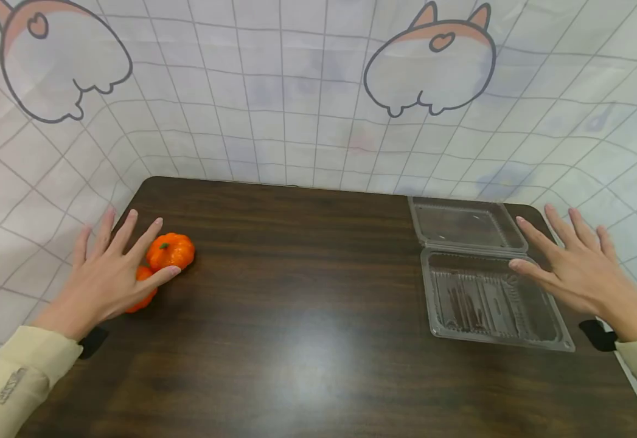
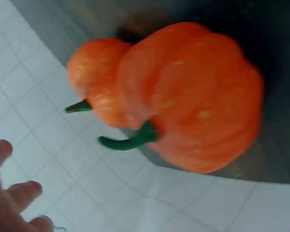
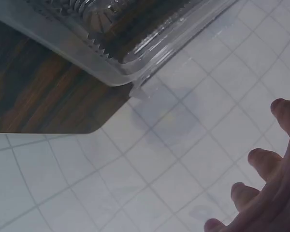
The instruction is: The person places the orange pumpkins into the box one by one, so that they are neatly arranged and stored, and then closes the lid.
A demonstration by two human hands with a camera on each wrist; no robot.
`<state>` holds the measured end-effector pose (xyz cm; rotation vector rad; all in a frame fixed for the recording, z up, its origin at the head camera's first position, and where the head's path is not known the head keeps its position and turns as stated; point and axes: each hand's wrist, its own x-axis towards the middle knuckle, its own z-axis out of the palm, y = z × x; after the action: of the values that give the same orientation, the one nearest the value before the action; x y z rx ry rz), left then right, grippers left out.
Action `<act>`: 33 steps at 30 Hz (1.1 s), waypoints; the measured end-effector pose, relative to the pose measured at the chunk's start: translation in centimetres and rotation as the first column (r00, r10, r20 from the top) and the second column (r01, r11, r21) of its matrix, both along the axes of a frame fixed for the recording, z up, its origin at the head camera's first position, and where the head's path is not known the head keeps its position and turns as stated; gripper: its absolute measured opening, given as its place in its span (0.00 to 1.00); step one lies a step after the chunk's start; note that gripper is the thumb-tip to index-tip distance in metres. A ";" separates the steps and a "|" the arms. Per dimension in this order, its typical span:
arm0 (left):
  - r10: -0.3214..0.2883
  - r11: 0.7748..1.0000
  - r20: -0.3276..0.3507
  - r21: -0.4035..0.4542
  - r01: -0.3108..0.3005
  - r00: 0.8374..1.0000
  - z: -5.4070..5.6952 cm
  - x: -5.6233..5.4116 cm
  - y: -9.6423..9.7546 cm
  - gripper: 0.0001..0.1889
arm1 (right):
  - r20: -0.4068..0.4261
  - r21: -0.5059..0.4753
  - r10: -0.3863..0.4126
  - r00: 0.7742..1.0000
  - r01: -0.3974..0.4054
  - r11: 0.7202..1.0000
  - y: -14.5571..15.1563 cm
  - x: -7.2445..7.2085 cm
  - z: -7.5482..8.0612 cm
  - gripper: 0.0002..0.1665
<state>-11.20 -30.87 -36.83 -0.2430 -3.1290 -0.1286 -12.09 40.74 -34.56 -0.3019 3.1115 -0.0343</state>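
Observation:
Two small orange pumpkins with green stems lie at the table's left side. The farther pumpkin [image 1: 171, 252] shows nearly whole in the head view, while the nearer pumpkin [image 1: 142, 292] is partly hidden by my left hand [image 1: 107, 274]. That hand hovers with fingers spread and holds nothing. Both pumpkins fill much of the left wrist view, one large pumpkin [image 2: 193, 96] overlapping the other pumpkin [image 2: 96, 77]. On the right, a clear plastic clamshell box [image 1: 493, 344] lies with its lid [image 1: 460, 225] folded back. My right hand [image 1: 581, 271] is spread over the box's right edge, holding nothing.
The dark wood table [image 1: 296, 292] has a bright glare patch near the front. A white gridded cloth [image 1: 274, 91] with cartoon drawings hangs behind it and along both sides. In the right wrist view, a table corner [image 3: 87, 126] sits beside the box.

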 end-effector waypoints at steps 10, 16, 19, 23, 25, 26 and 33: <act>0.044 0.994 -0.107 0.107 -0.032 0.993 -2.0 1.2 -2.7 0.50 | -0.101 -0.129 0.042 0.994 -0.055 0.990 1.5 -0.4 -0.8 0.44; 0.080 0.971 -0.107 0.234 -0.053 0.991 -2.8 1.7 -4.2 0.51 | -0.045 -0.332 -0.009 0.999 -0.006 0.943 2.6 -0.2 -1.2 0.41; 0.090 0.963 -0.097 0.261 -0.062 0.991 -3.2 1.9 -4.6 0.49 | -0.039 -0.351 -0.055 0.998 0.038 0.936 3.1 0.2 -1.6 0.39; 0.101 0.958 -0.068 0.276 -0.078 0.993 -3.7 2.2 -4.9 0.47 | -0.038 -0.346 -0.104 0.994 0.084 0.934 3.8 0.8 -2.2 0.38; 0.099 0.957 -0.062 0.278 -0.078 0.993 -4.0 2.3 -5.0 0.46 | -0.023 -0.347 -0.114 0.993 0.099 0.933 4.2 1.0 -2.5 0.37; 0.101 0.955 -0.059 0.285 -0.080 0.993 -4.1 2.4 -5.1 0.46 | -0.011 -0.347 -0.115 0.993 0.104 0.932 4.5 1.1 -2.7 0.37; 0.128 0.942 -0.041 0.317 -0.109 0.991 -4.9 3.0 -5.5 0.47 | 0.161 -0.432 -0.148 0.976 0.204 0.878 5.8 1.6 -4.3 0.42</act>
<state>-8.18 -36.34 -41.70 -0.0539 -2.9907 -0.6006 -10.44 46.49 -38.81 -0.0114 2.9573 -0.7494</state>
